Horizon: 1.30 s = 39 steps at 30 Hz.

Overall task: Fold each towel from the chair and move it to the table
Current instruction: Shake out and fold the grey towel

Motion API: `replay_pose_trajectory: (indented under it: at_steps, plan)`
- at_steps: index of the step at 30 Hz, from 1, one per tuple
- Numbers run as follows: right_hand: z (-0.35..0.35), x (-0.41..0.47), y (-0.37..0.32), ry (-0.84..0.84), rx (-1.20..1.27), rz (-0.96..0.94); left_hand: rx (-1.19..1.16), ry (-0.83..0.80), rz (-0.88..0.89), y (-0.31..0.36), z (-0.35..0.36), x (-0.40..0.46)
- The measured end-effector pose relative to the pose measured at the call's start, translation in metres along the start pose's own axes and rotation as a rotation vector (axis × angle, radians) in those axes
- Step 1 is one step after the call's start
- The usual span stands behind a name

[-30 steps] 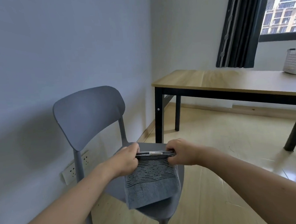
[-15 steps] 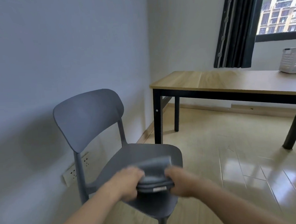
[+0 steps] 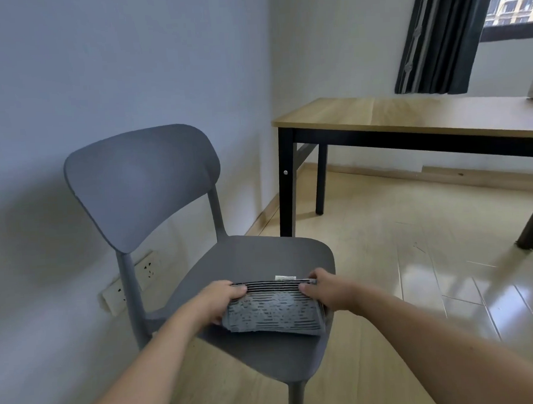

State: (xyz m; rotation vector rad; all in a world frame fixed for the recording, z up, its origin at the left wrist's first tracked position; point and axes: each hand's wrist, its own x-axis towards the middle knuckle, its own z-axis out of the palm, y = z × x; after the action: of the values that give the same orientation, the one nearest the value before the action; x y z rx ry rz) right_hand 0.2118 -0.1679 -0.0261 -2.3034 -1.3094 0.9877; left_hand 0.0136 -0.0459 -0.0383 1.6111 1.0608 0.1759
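Head view shows your left hand (image 3: 222, 303) and right hand (image 3: 324, 291) pinching the folded towel (image 3: 272, 314) by its ends, table (image 3: 409, 114) ahead-right.

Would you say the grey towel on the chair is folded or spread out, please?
Folded: the towel is a compact, layered bundle on the chair.

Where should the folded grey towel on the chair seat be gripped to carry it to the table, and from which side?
Grip the folded towel at its two short ends, one hand from each side, as the left hand and right hand do now. Its stacked layers probably stay together when pinched through at both ends.
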Motion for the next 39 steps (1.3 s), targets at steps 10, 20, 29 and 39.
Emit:
replay_pose_trajectory:
  at_steps: [10,20,29,39]
  plan:
    - [0.033,0.030,0.006,0.149,0.106,0.189,0.580,0.516,-0.073,-0.025,0.041,0.035]
    - [0.001,-0.063,-0.030,0.315,0.818,0.192,-0.185,0.363,0.152,0.042,0.047,-0.058]
    - [-0.050,-0.093,-0.043,0.632,0.688,0.024,-0.041,0.479,0.252,0.106,0.046,-0.071]
    - [-0.100,0.037,-0.003,0.578,0.664,0.203,0.287,0.500,0.171,0.143,0.063,0.074]
